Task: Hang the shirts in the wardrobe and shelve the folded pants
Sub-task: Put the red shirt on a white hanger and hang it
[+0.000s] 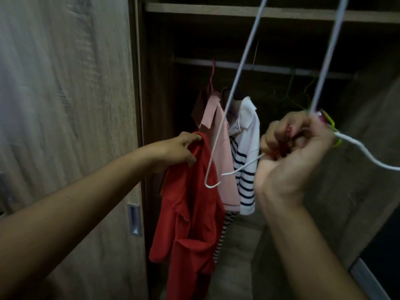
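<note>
My left hand (179,150) grips a red shirt (190,213) by its collar, and the shirt hangs down in front of the open wardrobe. My right hand (296,152) is closed around the necks of white wire hangers (238,70), together with a yellow-green hanger (334,135). The white hangers' long bars rise past the top of the view. Inside the wardrobe, a pink shirt (220,148) and a white shirt with navy stripes (246,161) hang from the rail (270,68). No folded pants are in view.
A wooden sliding door (65,105) with a metal recessed handle (134,220) stands on the left. A shelf (194,8) runs above the rail. Green hangers (290,92) hang on the right of the rail. The wardrobe floor (240,256) lies below the clothes.
</note>
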Motion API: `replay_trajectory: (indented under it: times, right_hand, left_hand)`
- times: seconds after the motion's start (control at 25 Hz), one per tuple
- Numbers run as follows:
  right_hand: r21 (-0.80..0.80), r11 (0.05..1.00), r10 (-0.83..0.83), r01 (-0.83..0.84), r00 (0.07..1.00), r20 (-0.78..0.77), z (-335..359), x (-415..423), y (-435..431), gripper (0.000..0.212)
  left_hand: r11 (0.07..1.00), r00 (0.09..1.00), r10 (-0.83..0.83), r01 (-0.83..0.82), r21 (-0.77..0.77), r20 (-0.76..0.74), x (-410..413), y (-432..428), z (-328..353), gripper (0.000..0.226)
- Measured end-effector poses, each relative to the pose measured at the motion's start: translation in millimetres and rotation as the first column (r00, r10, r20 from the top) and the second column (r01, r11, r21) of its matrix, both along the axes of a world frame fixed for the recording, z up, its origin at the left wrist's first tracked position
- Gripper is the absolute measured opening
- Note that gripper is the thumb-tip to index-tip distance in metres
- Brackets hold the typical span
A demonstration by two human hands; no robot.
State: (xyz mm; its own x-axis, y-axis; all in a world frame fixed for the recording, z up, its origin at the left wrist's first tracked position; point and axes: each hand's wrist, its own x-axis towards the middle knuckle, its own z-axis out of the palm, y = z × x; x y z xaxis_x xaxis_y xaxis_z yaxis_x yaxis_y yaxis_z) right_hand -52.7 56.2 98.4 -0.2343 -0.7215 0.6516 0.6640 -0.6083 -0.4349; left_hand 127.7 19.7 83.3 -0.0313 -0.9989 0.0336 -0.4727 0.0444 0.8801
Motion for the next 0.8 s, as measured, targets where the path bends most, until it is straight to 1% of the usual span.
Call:
replay_trajectory:
  times: [0.04,0.08,0.16,0.2,0.24,0.28,0.32,0.36,0.44,0.48,0.52,0.56,0.6,0.64,0.68,0.72,0.76,0.8]
  right_hand:
    - [0.019,1.0,-0.014,0.016,0.997,-0.081,-8.4,7.3,-2.6,0.038]
    - [0.052,0.997,-0.046,0.058,0.976,-0.212,-25.7,15.3,-10.5,0.036]
    - [0.105,0.989,-0.043,0.107,0.872,-0.487,-76.7,21.3,-35.4,0.03]
    - [0.128,0.984,-0.02,0.122,0.799,-0.601,-103.0,15.3,-50.0,0.028]
    - [0.129,0.979,-0.018,0.157,0.701,-0.713,-125.0,2.8,-63.5,0.027]
    - [0.104,0.975,-0.029,0.197,0.576,-0.817,-140.6,-12.4,-74.9,0.028]
    - [0.079,0.971,-0.03,0.227,0.441,-0.897,-150.6,-26.8,-82.5,0.029]
    - [0.056,0.966,-0.025,0.251,0.309,-0.951,-155.5,-38.7,-88.4,0.031]
    - [-0.014,0.97,-0.032,0.241,0.071,-0.997,-152.1,-52.9,-94.0,0.032]
    - [-0.063,0.976,-0.06,0.208,-0.019,-0.998,-145.7,-53.5,-96.1,0.031]
    - [-0.119,0.975,-0.106,0.189,-0.079,-0.991,-138.1,-51.2,-97.7,0.031]
    - [-0.18,0.962,-0.165,0.203,-0.089,-0.982,-130.5,-46.7,-98.7,0.03]
    - [-0.236,0.942,-0.231,0.239,-0.051,-0.972,-122.1,-40.6,-99.4,0.029]
    - [-0.28,0.924,-0.291,0.26,0.005,-0.957,-112.6,-33.7,-100.0,0.026]
    - [-0.318,0.918,-0.335,0.237,0.033,-0.942,-104.3,-27.3,-99.6,0.022]
    - [-0.338,0.925,-0.346,0.172,0.02,-0.938,-98.1,-20.9,-99.1,0.017]
    - [-0.324,0.94,-0.325,0.111,-0.003,-0.946,-93.8,-16.8,-97.9,0.014]
    - [-0.284,0.954,-0.286,0.098,0.01,-0.958,-90.0,-16.0,-96.6,0.014]
  left_hand:
    - [1.0,0.999,-0.027,0.027,0.007,-0.044,0.2,0.5,0.2,0.07]
    - [0.999,0.995,-0.053,0.054,0.002,-0.089,1.3,1.1,1.4,0.07]
    - [0.997,0.987,-0.072,0.066,-0.044,-0.141,10.2,3.5,8.2,0.071]
    - [0.996,0.986,-0.056,0.044,-0.078,-0.157,19.2,5.6,13.0,0.071]
    - [0.994,0.985,-0.042,0.024,-0.107,-0.169,30.3,7.9,17.5,0.069]
    - [0.992,0.986,-0.041,0.021,-0.124,-0.162,43.2,9.1,19.7,0.067]
    - [0.99,0.991,-0.063,0.047,-0.13,-0.117,55.1,10.1,20.0,0.067]
    - [0.99,0.996,-0.08,0.075,-0.121,-0.031,65.1,9.6,17.2,0.067]
    - [0.988,0.976,-0.071,0.097,-0.12,0.205,71.8,5.8,5.8,0.064]
    - [0.982,0.944,-0.054,0.109,-0.154,0.326,70.0,2.2,-1.7,0.063]
    - [0.968,0.899,-0.037,0.141,-0.207,0.437,66.0,-2.2,-8.6,0.063]
    - [0.949,0.847,-0.039,0.198,-0.247,0.53,60.3,-5.5,-13.5,0.062]
    - [0.929,0.798,-0.052,0.259,-0.264,0.601,53.7,-8.0,-16.5,0.062]
    - [0.915,0.753,-0.068,0.308,-0.259,0.655,48.5,-10.3,-18.1,0.066]
    - [0.903,0.723,-0.085,0.347,-0.254,0.685,44.4,-12.6,-20.6,0.071]
    - [0.889,0.711,-0.112,0.384,-0.25,0.695,40.9,-13.6,-22.7,0.072]
    - [0.875,0.708,-0.163,0.426,-0.232,0.688,39.0,-14.7,-27.0,0.069]
    - [0.859,0.72,-0.233,0.468,-0.208,0.654,38.2,-16.2,-33.1,0.063]
